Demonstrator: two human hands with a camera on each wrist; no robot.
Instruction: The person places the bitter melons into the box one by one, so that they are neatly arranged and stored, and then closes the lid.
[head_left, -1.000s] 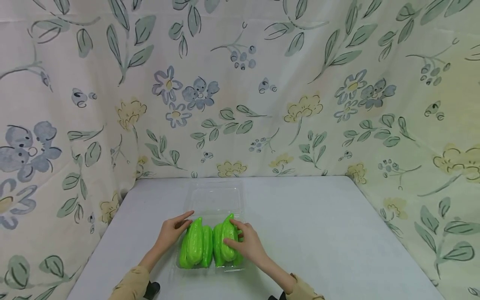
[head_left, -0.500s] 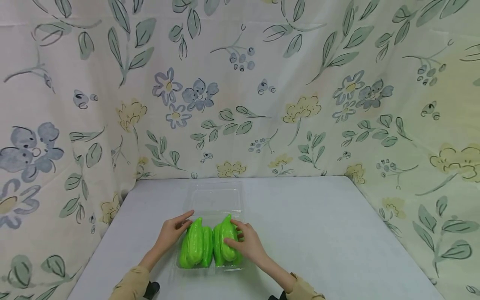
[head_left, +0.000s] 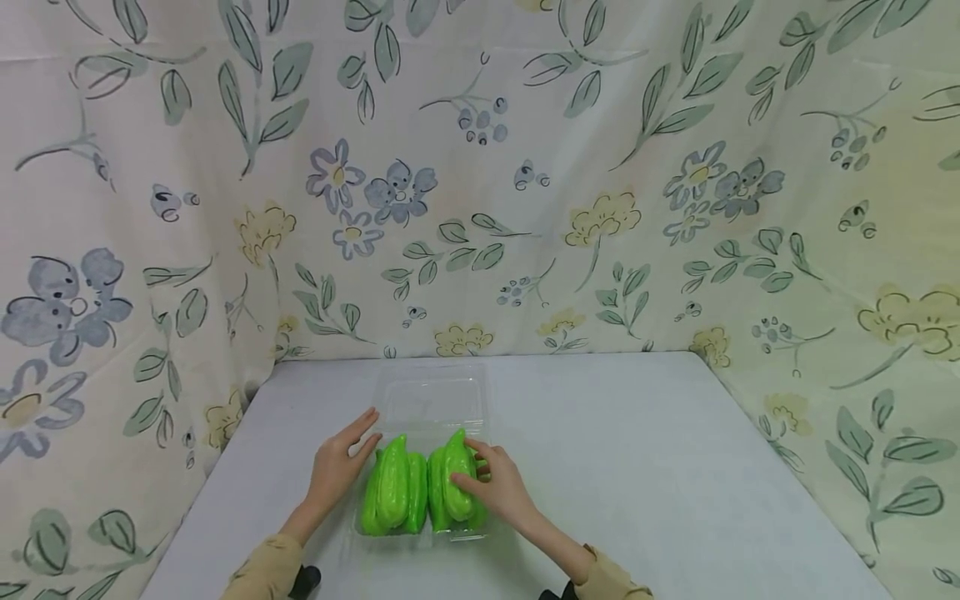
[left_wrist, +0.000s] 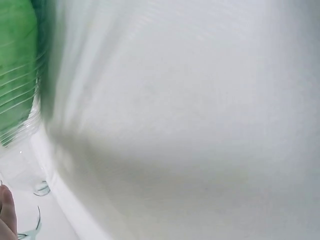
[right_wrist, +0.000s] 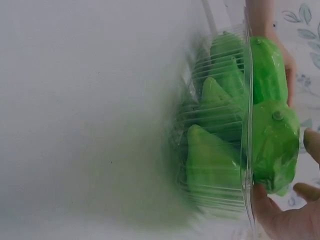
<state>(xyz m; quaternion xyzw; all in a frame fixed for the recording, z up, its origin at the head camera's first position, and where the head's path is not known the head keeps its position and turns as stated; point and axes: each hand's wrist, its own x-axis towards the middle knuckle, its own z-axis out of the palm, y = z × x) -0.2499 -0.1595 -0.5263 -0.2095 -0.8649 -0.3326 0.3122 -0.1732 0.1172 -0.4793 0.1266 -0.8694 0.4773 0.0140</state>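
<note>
A clear plastic clamshell box (head_left: 468, 537) lies opened flat on the white table, heaped with several glossy green peppers. My right hand (head_left: 501, 487) holds the top pepper (head_left: 455, 479) of the right pile, thumb on its side and index finger near its pointed tip. In the right wrist view this pepper (right_wrist: 274, 145) rises above the box rim, with the fingers around it. Beside the left pile, my left hand (head_left: 335, 467) has its fingers extended, next to the top pepper (head_left: 392, 487) there, and holds nothing. A fingertip (left_wrist: 7, 212) shows in the left wrist view.
The box's clear lid (head_left: 431, 400) lies folded back behind the peppers. A floral curtain (head_left: 480, 183) hangs along the back and both sides of the white table (head_left: 615, 450).
My left hand has drawn slightly left, away from the left pile, and its fingers have straightened. The right hand stays at its pepper. The head view has shifted slightly.
</note>
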